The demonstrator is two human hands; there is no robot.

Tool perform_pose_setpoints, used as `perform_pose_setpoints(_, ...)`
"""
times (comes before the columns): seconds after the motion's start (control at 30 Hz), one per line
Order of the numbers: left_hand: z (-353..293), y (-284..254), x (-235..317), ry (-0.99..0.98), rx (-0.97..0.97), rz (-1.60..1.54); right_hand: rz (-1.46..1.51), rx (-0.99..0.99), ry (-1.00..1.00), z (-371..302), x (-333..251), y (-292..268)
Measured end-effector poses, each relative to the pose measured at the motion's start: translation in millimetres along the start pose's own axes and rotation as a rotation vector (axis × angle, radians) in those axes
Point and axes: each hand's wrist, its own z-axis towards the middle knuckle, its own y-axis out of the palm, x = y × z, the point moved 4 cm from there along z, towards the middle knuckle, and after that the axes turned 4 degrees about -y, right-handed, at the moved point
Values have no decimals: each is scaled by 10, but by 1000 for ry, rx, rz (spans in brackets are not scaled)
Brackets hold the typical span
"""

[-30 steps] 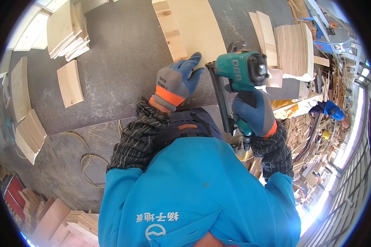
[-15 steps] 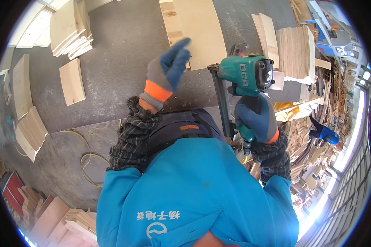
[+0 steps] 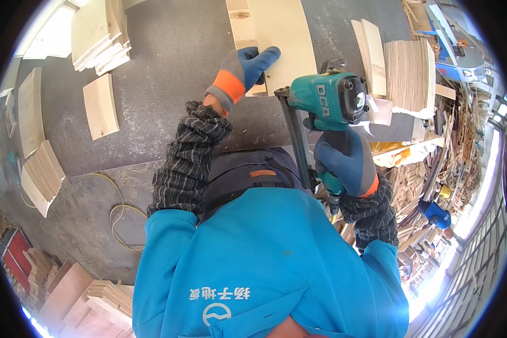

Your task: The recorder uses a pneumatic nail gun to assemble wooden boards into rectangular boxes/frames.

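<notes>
My left hand [image 3: 247,72], in a blue-grey glove with an orange cuff, lies over the near end of a pale wooden board [image 3: 284,42]. Its fingers point right and are partly spread, with nothing visible held in them. A second, knotty board [image 3: 242,25] shows along the left side of that one, partly under the hand. My right hand [image 3: 346,160], gloved alike, wraps round the handle of a teal nail gun [image 3: 321,96]. The gun is held up at the right, its black magazine [image 3: 297,141] slanting down toward my waist. Its nose end is just off the near corner of the pale board.
The boards lie on a dark worktable [image 3: 169,73]. A tall board stack [image 3: 407,76] stands at the right, another stack [image 3: 98,36] at the far left, and a single short board [image 3: 101,107] nearby. A yellow hose [image 3: 115,225] coils on the floor. Another person [image 3: 435,214] is far right among scrap wood.
My left hand has moved right, from the boards' left side onto the near end of the pale board. The nail gun has shifted slightly left in my right hand.
</notes>
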Motion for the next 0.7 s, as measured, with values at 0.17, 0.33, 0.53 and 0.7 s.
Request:
perform_pose_setpoints(0.17, 12, -6, -18, 7, -3, 6, 18, -21, 3, 9, 18, 41)
perform_pose_setpoints(0.33, 3, -4, -10, -15, -48, 38, -6, -4, 30, 1, -15, 72)
perform_pose_setpoints(0.53, -46, -18, 52, -2, -43, 49, -32, 34, -57, 11, -63, 111)
perform_pose_setpoints(0.7, -43, -31, 83, 19, -43, 78, -45, 1, 1, 11, -20, 67)
